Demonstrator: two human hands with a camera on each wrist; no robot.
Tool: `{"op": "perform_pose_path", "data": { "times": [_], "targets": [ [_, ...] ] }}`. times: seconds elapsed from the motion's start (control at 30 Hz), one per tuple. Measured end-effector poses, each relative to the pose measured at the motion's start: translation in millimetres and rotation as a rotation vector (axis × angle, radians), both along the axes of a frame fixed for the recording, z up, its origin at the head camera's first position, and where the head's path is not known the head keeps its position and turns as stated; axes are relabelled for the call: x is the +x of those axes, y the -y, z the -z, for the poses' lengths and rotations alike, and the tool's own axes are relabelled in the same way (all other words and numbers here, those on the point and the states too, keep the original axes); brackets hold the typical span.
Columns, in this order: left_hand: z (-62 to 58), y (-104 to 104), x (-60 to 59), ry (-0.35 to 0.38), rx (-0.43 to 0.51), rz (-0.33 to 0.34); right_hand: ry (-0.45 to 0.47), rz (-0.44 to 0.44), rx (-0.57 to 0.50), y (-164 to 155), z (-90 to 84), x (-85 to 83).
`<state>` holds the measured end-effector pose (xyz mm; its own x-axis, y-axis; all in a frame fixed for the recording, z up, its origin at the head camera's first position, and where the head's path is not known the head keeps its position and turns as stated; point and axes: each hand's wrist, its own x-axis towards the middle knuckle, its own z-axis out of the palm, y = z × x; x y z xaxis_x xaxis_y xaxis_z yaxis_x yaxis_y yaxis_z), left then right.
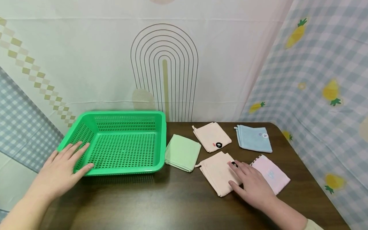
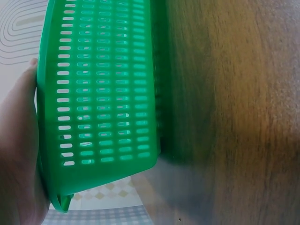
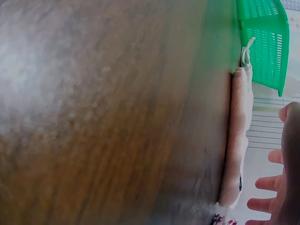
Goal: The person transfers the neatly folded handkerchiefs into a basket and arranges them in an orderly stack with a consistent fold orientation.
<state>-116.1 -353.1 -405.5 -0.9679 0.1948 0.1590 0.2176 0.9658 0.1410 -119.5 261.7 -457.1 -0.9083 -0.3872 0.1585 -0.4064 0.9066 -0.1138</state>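
A green perforated basket stands on the left of a dark wooden table. My left hand lies flat with straight fingers on the basket's near left corner. My right hand rests with spread fingers on a folded peach cloth, seen edge-on in the right wrist view as the peach cloth. Around it lie a folded green cloth, a second peach cloth, a blue cloth and a pink cloth.
Patterned fabric walls close in the table at the back and right. The table's right edge runs close beside the pink cloth. Bare wood stretches along the near side of the table.
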Motion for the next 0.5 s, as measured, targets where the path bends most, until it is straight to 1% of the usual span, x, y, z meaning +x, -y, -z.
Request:
{"op": "perform_pose_path", "data": {
  "times": [0.23,0.5],
  "targets": [
    [2.9,4.2,-0.7,0.007,0.008,0.001,0.028,0.011,0.004,-3.0,3.2,-3.9],
    [2.5,7.1,-4.4,0.020,0.015,0.000,0.026,0.022,-0.009,-7.9,6.5,-8.2]
  ]
}}
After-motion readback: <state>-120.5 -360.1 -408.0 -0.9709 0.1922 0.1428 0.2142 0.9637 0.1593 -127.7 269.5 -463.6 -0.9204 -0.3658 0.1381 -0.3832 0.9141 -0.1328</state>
